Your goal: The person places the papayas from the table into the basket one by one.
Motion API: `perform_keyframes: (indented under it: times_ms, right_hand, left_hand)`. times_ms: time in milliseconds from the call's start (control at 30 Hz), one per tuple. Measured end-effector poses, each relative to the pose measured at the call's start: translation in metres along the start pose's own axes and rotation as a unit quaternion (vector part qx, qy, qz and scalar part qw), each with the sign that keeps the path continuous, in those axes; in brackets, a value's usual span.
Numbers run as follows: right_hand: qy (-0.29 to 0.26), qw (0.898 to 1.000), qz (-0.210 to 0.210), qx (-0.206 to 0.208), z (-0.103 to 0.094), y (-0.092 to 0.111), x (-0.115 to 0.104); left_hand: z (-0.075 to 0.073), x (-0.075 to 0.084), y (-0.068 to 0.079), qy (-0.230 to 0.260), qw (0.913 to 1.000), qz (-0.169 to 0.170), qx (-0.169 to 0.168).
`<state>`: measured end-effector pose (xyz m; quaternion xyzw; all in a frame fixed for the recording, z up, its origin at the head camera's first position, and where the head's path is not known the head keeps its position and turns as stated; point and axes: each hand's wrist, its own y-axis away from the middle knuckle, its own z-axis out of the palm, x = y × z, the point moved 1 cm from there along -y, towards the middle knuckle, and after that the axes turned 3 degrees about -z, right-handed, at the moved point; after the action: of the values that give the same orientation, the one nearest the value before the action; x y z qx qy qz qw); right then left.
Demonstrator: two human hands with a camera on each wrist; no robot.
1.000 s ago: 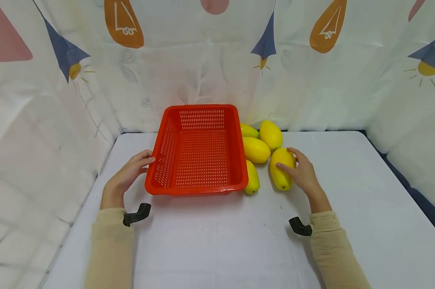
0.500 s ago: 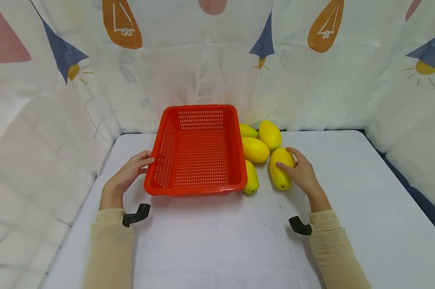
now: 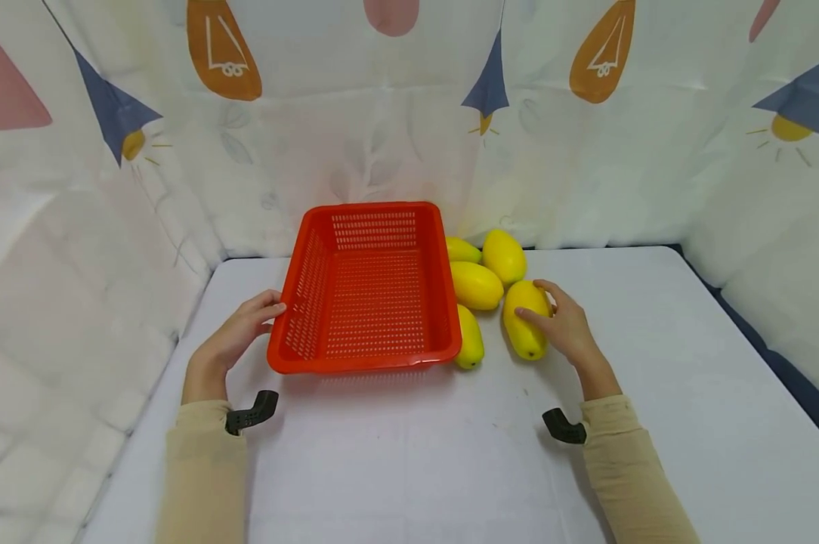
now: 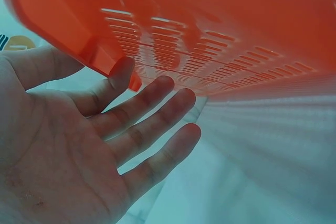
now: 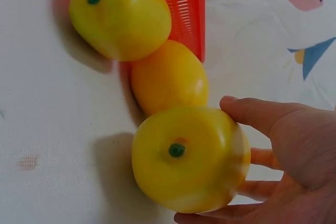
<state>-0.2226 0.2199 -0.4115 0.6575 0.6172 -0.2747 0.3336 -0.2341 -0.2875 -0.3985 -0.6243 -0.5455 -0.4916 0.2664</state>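
A red plastic basket with slotted walls stands at the back of the white table, with nothing in it. At its left rim is my left hand; thumb and index finger pinch the rim, while the other fingers spread below it in the left wrist view. To the right of the basket, my right hand holds a yellow mango, thumb on one side and fingers round the other. In the right wrist view this mango shows its green stem end.
Several more yellow mangoes lie close against the basket's right side, partly hidden by its rim. A patterned white curtain hangs behind the table and along both sides. Each wrist carries a black camera mount.
The whole head view has shifted slightly, with the scene sitting a little lower and further left. Both hands keep their places at the basket rim and the mango.
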Motion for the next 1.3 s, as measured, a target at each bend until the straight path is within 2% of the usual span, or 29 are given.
perform_keyframes:
  times_ms: [300,567,1300]
  right_hand:
    - [0.002,1.0,-0.005,0.005,0.004,0.002,0.0]
    - [0.005,1.0,-0.013,0.01,-0.001,0.005,0.0]
    - [-0.03,0.998,-0.049,0.037,-0.014,0.018,-0.026]
  left_hand:
    - [0.001,-0.002,0.005,0.005,1.0,-0.008,-0.001]
    - [0.003,0.001,0.003,0.002,1.0,0.003,-0.001]
    - [0.0,0.001,0.001,0.005,1.0,-0.006,0.003]
